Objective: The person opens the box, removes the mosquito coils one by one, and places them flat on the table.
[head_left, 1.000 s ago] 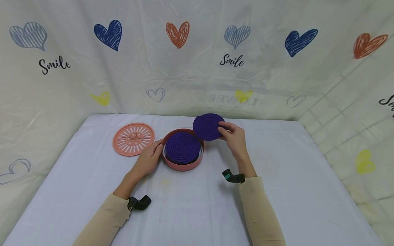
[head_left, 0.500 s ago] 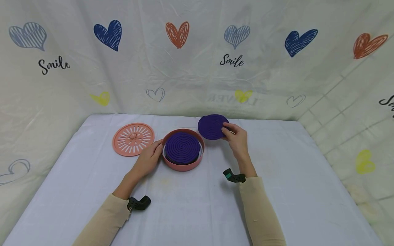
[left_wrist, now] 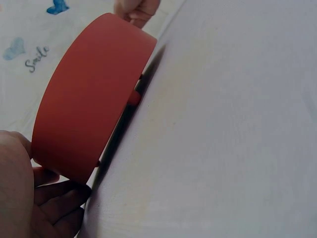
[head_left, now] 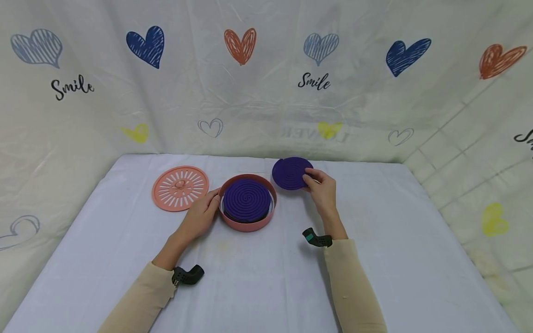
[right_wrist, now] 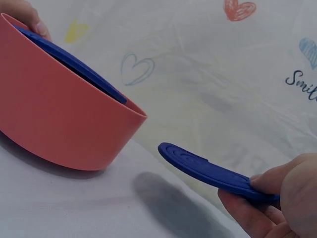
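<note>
A round pink mosquito coil holder (head_left: 246,227) stands on the white-covered table, with a purple mosquito coil (head_left: 247,200) lying inside it. My left hand (head_left: 202,213) grips the holder's left side, thumb near the rim and fingers low on the wall, as the left wrist view shows. To the right of the holder and above the cloth, my right hand (head_left: 322,190) pinches a second purple mosquito coil (head_left: 290,173) by its right edge. In the right wrist view this held coil (right_wrist: 205,166) is nearly flat, apart from the holder, with its shadow on the cloth below.
A slotted pink lid (head_left: 195,175) with a small knob lies on the table, left of the holder and close to my left hand. Behind the table's back edge hangs a pale curtain (head_left: 266,101) printed with hearts and words.
My right hand has moved the held coil rightward, away from over the holder's rim, and slightly lower. My left hand and the holder stay in place.
</note>
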Motion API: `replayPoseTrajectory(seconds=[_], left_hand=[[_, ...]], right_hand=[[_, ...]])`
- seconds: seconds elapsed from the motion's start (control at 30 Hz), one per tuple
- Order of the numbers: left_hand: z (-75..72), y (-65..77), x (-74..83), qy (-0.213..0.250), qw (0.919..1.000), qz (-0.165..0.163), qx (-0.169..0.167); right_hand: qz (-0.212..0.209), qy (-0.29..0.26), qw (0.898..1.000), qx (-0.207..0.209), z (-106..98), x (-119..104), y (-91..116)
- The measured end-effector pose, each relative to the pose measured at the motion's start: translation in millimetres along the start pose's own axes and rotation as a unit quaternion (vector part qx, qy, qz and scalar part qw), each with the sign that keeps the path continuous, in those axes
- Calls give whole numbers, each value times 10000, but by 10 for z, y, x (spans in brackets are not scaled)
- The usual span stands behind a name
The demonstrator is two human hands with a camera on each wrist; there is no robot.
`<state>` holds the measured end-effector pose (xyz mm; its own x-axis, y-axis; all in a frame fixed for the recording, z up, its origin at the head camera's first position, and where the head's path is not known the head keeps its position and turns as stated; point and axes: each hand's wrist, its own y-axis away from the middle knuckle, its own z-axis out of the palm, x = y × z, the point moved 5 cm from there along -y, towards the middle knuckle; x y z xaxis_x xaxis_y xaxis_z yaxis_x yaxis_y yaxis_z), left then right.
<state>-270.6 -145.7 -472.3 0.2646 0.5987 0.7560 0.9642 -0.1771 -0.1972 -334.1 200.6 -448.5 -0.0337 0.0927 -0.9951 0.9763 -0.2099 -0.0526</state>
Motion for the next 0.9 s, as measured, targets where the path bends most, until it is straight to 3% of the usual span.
replayPoseTrajectory(seconds=[0.9], left_hand=[[-15,1,27,17,10000,48,-6]], right_hand=[[155,441,9987,224,-25,137,-46]])
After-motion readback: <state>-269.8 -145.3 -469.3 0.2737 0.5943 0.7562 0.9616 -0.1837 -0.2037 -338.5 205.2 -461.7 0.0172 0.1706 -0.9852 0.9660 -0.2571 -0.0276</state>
